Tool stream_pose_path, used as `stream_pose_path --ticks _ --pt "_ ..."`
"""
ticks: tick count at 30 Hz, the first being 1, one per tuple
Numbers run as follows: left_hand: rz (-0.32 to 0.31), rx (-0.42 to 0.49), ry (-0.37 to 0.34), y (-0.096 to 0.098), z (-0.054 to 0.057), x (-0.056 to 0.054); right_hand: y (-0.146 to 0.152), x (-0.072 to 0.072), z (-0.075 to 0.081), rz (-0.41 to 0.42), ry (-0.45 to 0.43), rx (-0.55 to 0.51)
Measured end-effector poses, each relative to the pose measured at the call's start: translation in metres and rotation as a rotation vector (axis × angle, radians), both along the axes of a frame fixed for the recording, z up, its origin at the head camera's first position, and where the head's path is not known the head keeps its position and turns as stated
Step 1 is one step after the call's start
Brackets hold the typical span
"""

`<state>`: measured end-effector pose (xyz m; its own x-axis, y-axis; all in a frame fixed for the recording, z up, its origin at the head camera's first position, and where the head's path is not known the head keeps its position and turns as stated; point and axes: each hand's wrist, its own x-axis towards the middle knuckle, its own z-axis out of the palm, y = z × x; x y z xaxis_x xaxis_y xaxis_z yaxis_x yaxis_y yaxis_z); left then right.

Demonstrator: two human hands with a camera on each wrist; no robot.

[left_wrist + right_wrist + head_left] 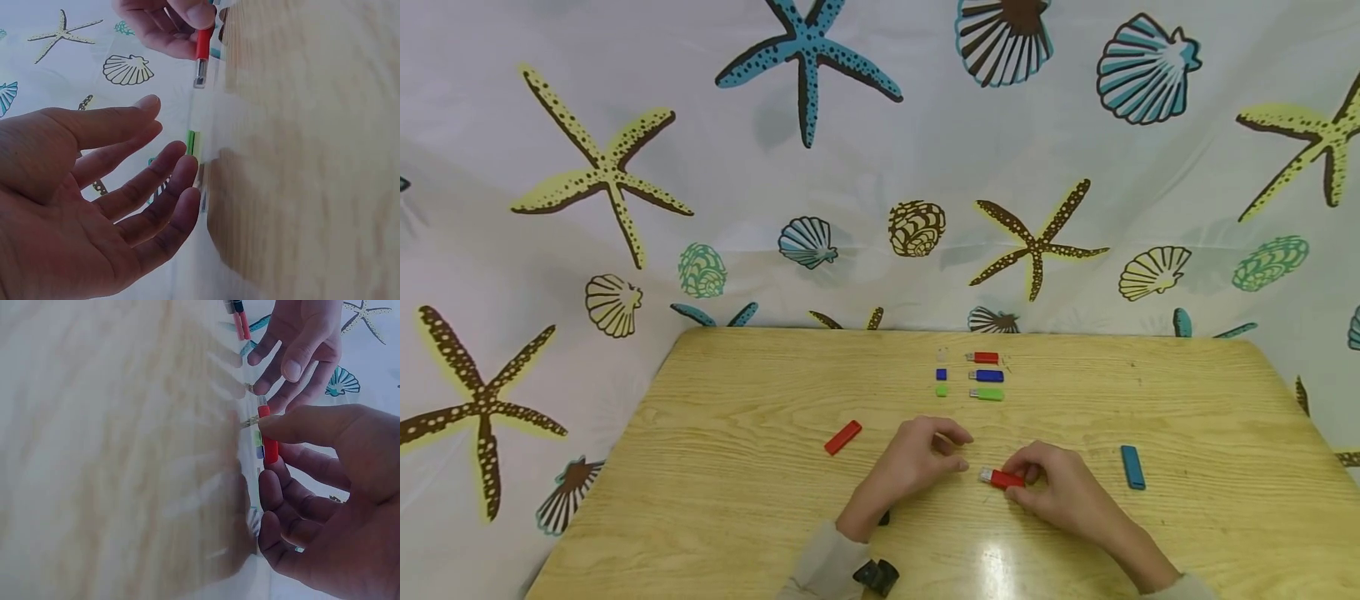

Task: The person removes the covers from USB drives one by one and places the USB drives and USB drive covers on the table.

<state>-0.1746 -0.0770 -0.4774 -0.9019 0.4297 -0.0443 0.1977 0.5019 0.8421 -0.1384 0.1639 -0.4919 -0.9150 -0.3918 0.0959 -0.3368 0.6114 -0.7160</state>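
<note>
My right hand [1063, 490] pinches a red USB stick [1003, 479] between thumb and fingers, low over the table, its bare metal plug pointing left. In the right wrist view the thumb lies on the red casing [270, 440]. Just left of the plug, my left hand [919, 454] has its fingers loosely bent and apart, with nothing between them. The left wrist view shows that hand's palm [81, 225] empty too. A capped-looking red USB stick [843, 437] lies left of the left hand. A blue one [1132, 467] lies to the right of the right hand.
Farther back lie a red [985, 358], a blue [989, 376] and a green USB stick [989, 394], plugs leftward. Left of them are a small blue cap [942, 374], a green cap [942, 391] and a faint pale piece [942, 355]. A patterned curtain [865, 167] hangs behind the wooden table [737, 500].
</note>
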Motion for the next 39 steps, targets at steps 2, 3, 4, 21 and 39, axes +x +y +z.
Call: stream_pose_path --ticks 2,3,4,21,39 --pt "-0.006 0.003 0.005 0.003 0.000 0.001 0.000 0.001 0.000 -0.009 0.001 -0.009" --pt "-0.011 0.007 0.010 0.003 0.000 0.001 0.000 0.002 -0.001 -0.009 0.005 -0.018" --pt "-0.015 0.011 0.011 0.004 0.000 0.002 0.001 0.002 -0.001 -0.009 0.012 -0.027" --pt "-0.101 0.167 -0.002 0.007 0.003 0.006 -0.004 0.002 0.010 -0.021 0.159 -0.100" --pt "-0.055 0.266 0.032 0.003 0.018 0.013 -0.006 0.001 0.039 0.011 0.165 -0.151"
